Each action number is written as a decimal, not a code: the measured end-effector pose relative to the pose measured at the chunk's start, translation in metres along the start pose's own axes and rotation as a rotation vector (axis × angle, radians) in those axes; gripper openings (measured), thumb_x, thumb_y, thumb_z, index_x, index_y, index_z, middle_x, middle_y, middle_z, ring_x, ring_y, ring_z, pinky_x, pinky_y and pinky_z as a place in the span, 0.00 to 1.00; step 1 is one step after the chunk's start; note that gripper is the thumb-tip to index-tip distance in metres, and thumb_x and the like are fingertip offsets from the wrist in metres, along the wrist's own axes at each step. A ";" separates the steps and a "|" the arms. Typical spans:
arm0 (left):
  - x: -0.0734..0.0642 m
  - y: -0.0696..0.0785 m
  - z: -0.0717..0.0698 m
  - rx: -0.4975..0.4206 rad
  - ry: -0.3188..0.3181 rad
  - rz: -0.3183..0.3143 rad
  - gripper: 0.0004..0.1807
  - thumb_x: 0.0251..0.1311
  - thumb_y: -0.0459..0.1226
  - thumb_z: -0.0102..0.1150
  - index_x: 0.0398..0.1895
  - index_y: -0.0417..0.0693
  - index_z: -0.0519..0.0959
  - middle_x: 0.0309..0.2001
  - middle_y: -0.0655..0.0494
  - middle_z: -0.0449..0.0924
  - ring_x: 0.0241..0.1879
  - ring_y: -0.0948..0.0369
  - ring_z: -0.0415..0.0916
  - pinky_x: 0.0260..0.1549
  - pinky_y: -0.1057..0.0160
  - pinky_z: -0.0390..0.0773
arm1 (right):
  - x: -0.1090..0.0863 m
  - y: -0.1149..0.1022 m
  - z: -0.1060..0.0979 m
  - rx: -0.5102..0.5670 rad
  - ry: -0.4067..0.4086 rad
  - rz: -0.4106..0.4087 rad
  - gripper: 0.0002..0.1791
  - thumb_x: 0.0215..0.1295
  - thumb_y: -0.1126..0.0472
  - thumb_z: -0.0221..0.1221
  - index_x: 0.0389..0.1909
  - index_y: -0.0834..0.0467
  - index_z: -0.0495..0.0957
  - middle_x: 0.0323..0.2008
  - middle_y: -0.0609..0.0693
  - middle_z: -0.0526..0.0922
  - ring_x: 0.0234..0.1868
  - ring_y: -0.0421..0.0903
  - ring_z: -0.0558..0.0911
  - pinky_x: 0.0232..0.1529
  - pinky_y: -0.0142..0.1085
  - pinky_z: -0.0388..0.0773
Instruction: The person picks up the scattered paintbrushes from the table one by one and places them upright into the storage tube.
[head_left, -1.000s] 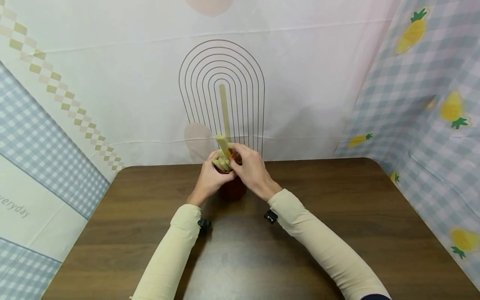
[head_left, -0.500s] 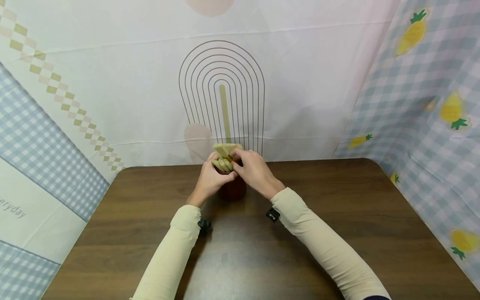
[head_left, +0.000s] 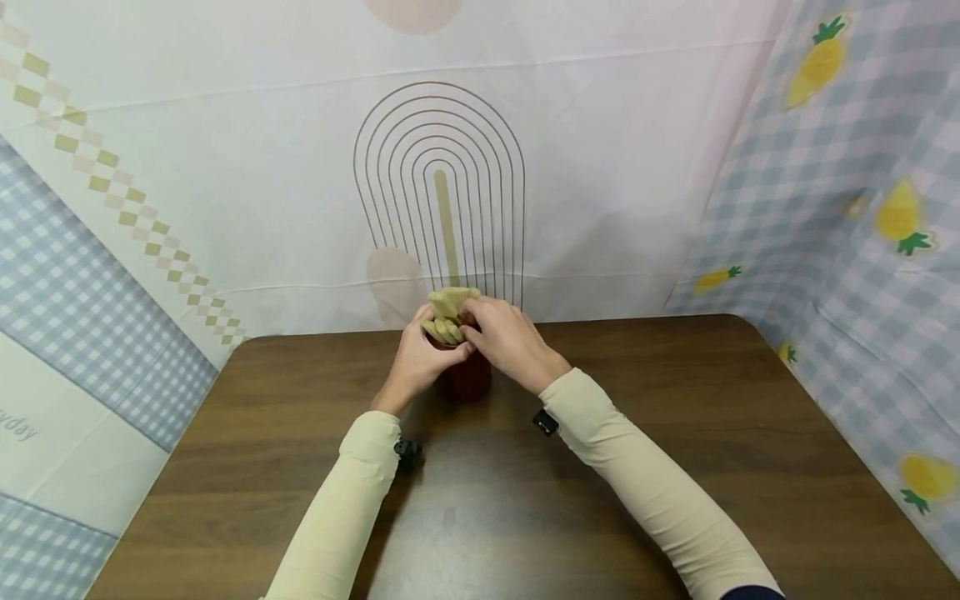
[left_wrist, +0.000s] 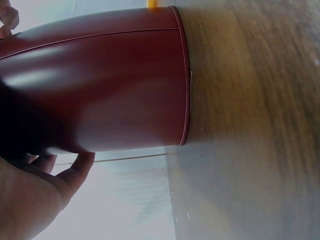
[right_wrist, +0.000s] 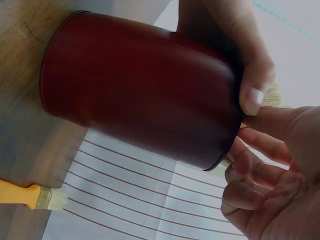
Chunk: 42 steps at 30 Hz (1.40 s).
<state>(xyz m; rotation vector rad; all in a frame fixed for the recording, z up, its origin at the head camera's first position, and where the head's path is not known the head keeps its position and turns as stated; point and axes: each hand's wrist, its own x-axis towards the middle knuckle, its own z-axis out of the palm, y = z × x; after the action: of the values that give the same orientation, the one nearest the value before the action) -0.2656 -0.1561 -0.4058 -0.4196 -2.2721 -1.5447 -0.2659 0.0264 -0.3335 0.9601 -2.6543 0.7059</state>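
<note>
A dark red cup-shaped holder [head_left: 462, 379] stands upright near the table's back edge, its smooth side filling much of both wrist views. Several paintbrushes [head_left: 444, 331] with pale bristles stick up from its mouth. My left hand [head_left: 422, 354] grips the holder by its upper rim, with the thumb [right_wrist: 254, 95] on the near side. Over the right side of the mouth, my right hand [head_left: 512, 340] has its fingers curled at the brushes and appears to pinch one low down. A sliver of orange handle [right_wrist: 243, 125] shows by its fingers; the grip itself is mostly hidden.
Behind the holder, another paintbrush [right_wrist: 37, 196] with an orange-yellow handle lies on the brown wooden table [head_left: 480, 508]. A white printed cloth [head_left: 600, 167] hangs along the back edge; a checked cloth [head_left: 810, 250] hangs at the right.
The brush that stood taller in my right hand has gone down among the others, its handle sinking into the holder. My left hand keeps its hold on the rim.
</note>
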 end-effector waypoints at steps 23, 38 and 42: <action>-0.001 -0.004 -0.001 0.008 -0.014 -0.013 0.37 0.51 0.42 0.82 0.66 0.51 0.80 0.65 0.56 0.76 0.61 0.57 0.75 0.63 0.55 0.74 | 0.000 0.011 -0.002 -0.075 -0.026 -0.012 0.08 0.73 0.56 0.68 0.35 0.54 0.82 0.31 0.48 0.78 0.32 0.45 0.77 0.31 0.40 0.76; -0.010 0.040 -0.004 -0.007 -0.028 -0.035 0.34 0.53 0.34 0.79 0.64 0.35 0.78 0.64 0.42 0.75 0.61 0.50 0.75 0.64 0.52 0.72 | -0.019 0.044 -0.023 0.339 -0.021 0.168 0.09 0.75 0.59 0.65 0.48 0.59 0.86 0.37 0.51 0.85 0.38 0.48 0.82 0.39 0.39 0.79; -0.005 0.022 -0.001 -0.004 -0.016 -0.043 0.36 0.52 0.34 0.80 0.66 0.37 0.77 0.66 0.42 0.74 0.63 0.48 0.73 0.66 0.48 0.70 | -0.028 0.063 -0.022 0.361 -0.017 0.306 0.11 0.75 0.57 0.65 0.48 0.61 0.83 0.39 0.55 0.87 0.36 0.51 0.83 0.36 0.38 0.80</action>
<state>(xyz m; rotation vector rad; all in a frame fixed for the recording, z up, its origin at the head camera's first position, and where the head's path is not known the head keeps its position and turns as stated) -0.2512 -0.1498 -0.3897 -0.3886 -2.3045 -1.5723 -0.2842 0.0950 -0.3479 0.6377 -2.7741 1.2826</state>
